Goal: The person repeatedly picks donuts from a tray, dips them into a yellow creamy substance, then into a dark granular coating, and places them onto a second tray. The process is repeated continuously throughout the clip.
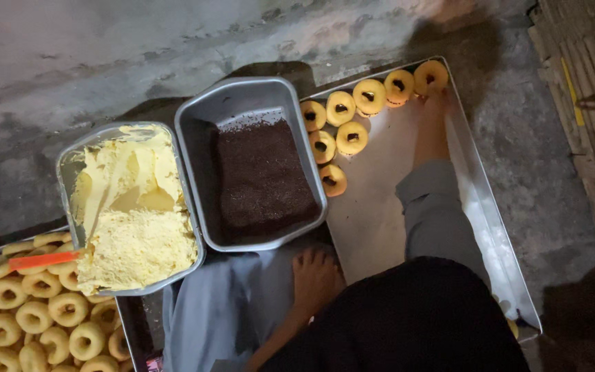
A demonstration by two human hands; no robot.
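Head view: nearest, a bare foot is seen beside a grey cloth, with a pile of plain rings at near left. On the metal tray, the right hand is stretched far, touching the end doughnut of a filled row; its grip cannot be told. The left hand is not seen. A sprinkle pan and a cream tub are set left.

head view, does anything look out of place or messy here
One oddity: a bare foot rests beside the pan of chocolate sprinkles, and a leg lies across the metal tray holding finished doughnuts. An orange-handled tool lies on the plain doughnuts. No hands show.
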